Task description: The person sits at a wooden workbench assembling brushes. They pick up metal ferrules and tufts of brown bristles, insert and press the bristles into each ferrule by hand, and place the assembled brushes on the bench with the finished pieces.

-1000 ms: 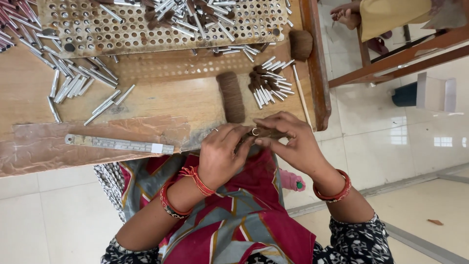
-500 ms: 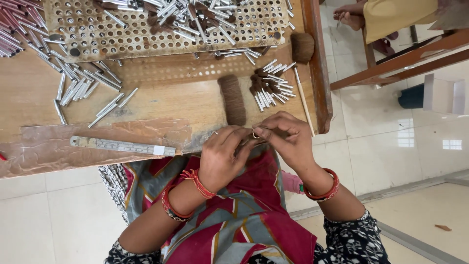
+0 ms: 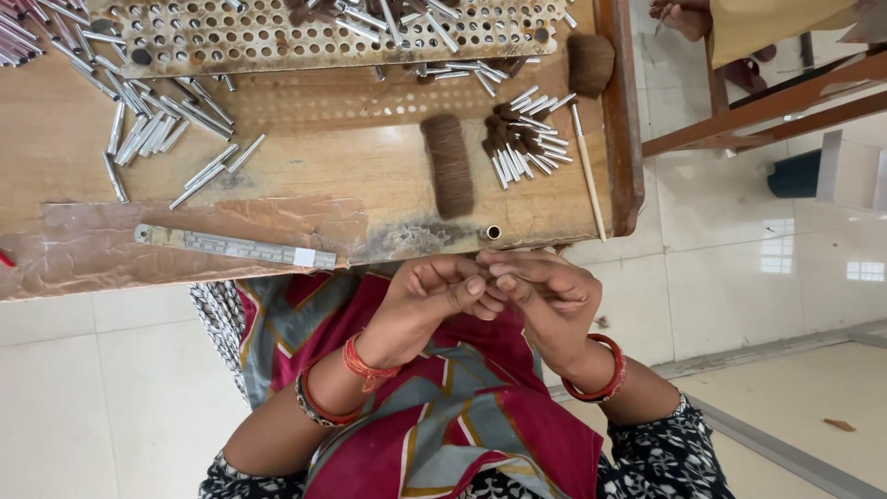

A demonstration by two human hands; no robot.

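Your left hand [image 3: 434, 294] and right hand [image 3: 545, 298], lifted just off the tabletop [image 3: 370, 176] edge since a moment ago, meet fingertip to fingertip, fingers pinched together on something too small to identify, metal ring [image 3: 492, 232] now uncovered.

Shiny metal tubes [image 3: 152, 129] lie on a matt wooden table [image 3: 351, 176] (worn, scuffed).
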